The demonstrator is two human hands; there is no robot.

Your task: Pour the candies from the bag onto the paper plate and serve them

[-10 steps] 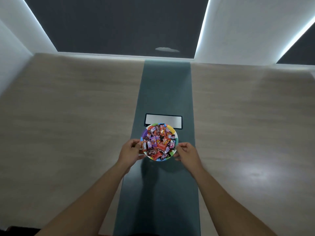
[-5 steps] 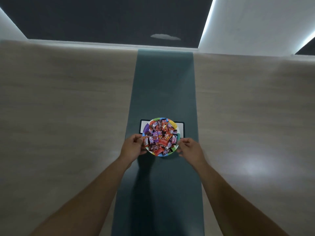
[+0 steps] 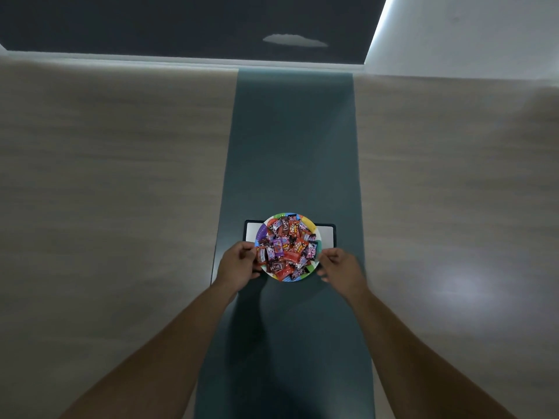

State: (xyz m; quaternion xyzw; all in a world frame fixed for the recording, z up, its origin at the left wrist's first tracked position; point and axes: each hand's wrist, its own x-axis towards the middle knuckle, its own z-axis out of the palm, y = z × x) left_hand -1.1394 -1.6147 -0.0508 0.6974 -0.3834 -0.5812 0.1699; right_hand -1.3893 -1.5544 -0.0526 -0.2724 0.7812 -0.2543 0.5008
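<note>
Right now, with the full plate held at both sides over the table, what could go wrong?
1. The candies are heaped to the rim of the paper plate; a small tilt could spill some.
2. The left hand and right hand pinch only the thin edges, so the plate may sag or fold.
3. The plate overlaps the white panel in the table; set down there, it might sit unevenly.

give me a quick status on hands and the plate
Left hand gripping paper plate rim, right hand at opposite rim, grip unclear. Candies piled on plate. Nothing in the way.

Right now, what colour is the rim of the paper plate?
Multicoloured segments, purple, blue, green and yellow, on the paper plate; seen in the head view.
</note>
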